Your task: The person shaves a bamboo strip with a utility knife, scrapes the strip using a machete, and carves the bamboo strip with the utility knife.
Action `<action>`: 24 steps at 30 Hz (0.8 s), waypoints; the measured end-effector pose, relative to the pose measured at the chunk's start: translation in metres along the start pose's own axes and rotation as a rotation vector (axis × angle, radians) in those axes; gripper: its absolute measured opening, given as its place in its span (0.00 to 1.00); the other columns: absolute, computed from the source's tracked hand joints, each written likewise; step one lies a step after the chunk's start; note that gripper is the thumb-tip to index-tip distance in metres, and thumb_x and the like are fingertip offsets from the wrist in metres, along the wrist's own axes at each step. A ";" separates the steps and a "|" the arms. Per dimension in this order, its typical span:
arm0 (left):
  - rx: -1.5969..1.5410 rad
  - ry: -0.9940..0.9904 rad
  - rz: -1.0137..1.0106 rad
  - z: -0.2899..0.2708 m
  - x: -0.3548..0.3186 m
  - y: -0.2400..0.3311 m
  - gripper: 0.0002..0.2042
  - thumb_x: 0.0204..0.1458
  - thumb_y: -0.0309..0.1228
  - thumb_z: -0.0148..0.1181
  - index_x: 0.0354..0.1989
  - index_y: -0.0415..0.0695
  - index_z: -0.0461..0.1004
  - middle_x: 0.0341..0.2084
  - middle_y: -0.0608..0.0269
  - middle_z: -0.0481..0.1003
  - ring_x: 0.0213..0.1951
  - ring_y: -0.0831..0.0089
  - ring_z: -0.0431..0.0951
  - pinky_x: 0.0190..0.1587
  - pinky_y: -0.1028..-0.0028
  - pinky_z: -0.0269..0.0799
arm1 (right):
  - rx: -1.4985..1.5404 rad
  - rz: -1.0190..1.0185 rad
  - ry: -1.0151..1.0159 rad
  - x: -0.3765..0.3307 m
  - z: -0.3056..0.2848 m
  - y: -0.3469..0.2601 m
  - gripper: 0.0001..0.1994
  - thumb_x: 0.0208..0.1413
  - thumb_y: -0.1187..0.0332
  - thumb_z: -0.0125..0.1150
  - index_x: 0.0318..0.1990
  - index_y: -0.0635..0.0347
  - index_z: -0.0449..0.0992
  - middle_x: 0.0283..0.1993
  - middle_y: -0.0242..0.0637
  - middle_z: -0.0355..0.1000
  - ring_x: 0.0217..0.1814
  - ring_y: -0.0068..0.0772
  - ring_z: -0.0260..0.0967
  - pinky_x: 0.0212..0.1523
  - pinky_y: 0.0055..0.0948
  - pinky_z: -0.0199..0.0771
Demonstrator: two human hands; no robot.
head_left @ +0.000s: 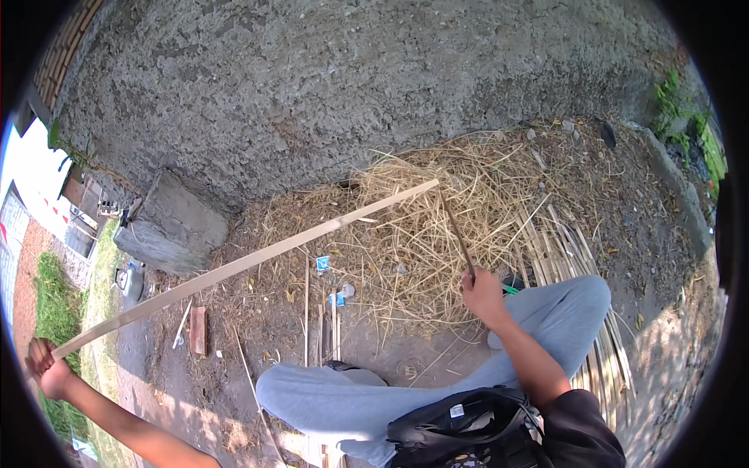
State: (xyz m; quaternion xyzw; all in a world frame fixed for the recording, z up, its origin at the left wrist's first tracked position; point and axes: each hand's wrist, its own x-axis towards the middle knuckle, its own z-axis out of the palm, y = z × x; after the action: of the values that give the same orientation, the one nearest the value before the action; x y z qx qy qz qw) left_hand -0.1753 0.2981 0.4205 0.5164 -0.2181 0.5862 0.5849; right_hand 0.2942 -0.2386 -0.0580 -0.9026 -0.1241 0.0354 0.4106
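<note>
My left hand, stretched far out to the left, is closed around the near end of a long, flat, pale bamboo strip. The strip slants up and to the right, and its far end is over a heap of straw-like shavings. My right hand is closed on a knife, its long, narrow, dark blade seen nearly edge-on and pointing away from me. The blade's tip comes close to the strip's far end; whether they touch I cannot tell. My fingers hide the handle.
Several split bamboo strips lie to the right, partly behind my bent leg. A rough grey wall rises beyond the shavings. On the ground at left are a concrete block, a reddish brick and small blue packets.
</note>
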 end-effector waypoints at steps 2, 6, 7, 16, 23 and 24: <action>0.014 0.228 0.068 -0.027 -0.043 -0.031 0.15 0.50 0.24 0.44 0.14 0.51 0.50 0.13 0.66 0.49 0.17 0.76 0.49 0.20 0.75 0.45 | 0.050 -0.047 0.241 -0.007 -0.053 -0.040 0.10 0.59 0.68 0.58 0.40 0.67 0.77 0.21 0.46 0.73 0.23 0.47 0.73 0.27 0.40 0.70; 0.007 0.761 0.085 0.014 -0.145 -0.137 0.19 0.58 0.30 0.42 0.14 0.51 0.49 0.12 0.69 0.48 0.14 0.77 0.46 0.16 0.75 0.41 | 0.071 -0.197 0.769 -0.039 -0.157 -0.054 0.10 0.65 0.67 0.53 0.41 0.67 0.74 0.26 0.39 0.71 0.26 0.32 0.68 0.31 0.30 0.67; -0.035 0.844 0.045 0.025 -0.167 -0.159 0.19 0.60 0.32 0.41 0.14 0.51 0.48 0.11 0.69 0.49 0.14 0.77 0.45 0.15 0.75 0.41 | 0.031 -0.197 0.847 -0.047 -0.177 -0.040 0.11 0.66 0.67 0.51 0.41 0.67 0.74 0.28 0.39 0.71 0.28 0.31 0.67 0.33 0.29 0.67; -0.322 1.182 -0.294 -0.002 -0.287 -0.261 0.18 0.62 0.36 0.36 0.18 0.46 0.58 0.09 0.71 0.49 0.10 0.79 0.46 0.11 0.78 0.43 | -0.239 0.703 0.636 -0.208 -0.158 0.247 0.20 0.57 0.59 0.61 0.27 0.74 0.77 0.21 0.53 0.73 0.23 0.43 0.68 0.30 0.42 0.65; -0.529 1.152 -0.243 0.016 -0.290 -0.266 0.19 0.61 0.33 0.43 0.15 0.50 0.51 0.12 0.71 0.49 0.12 0.80 0.44 0.13 0.77 0.40 | -0.341 1.156 0.175 -0.321 -0.036 0.258 0.20 0.56 0.54 0.59 0.36 0.66 0.80 0.35 0.49 0.78 0.38 0.52 0.75 0.41 0.47 0.71; -0.392 1.081 -0.251 0.019 -0.292 -0.266 0.14 0.62 0.35 0.38 0.41 0.35 0.46 0.40 0.48 0.45 0.12 0.82 0.46 0.13 0.80 0.43 | -0.326 1.159 0.128 -0.316 -0.027 0.259 0.20 0.56 0.54 0.59 0.36 0.66 0.80 0.35 0.49 0.78 0.38 0.52 0.75 0.41 0.47 0.71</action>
State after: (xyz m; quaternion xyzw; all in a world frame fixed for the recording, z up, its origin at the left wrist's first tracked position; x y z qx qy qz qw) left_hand 0.0100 0.2059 0.0837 0.0482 0.0695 0.6413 0.7626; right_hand 0.0432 -0.5019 -0.2462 -0.8750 0.4088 0.1795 0.1874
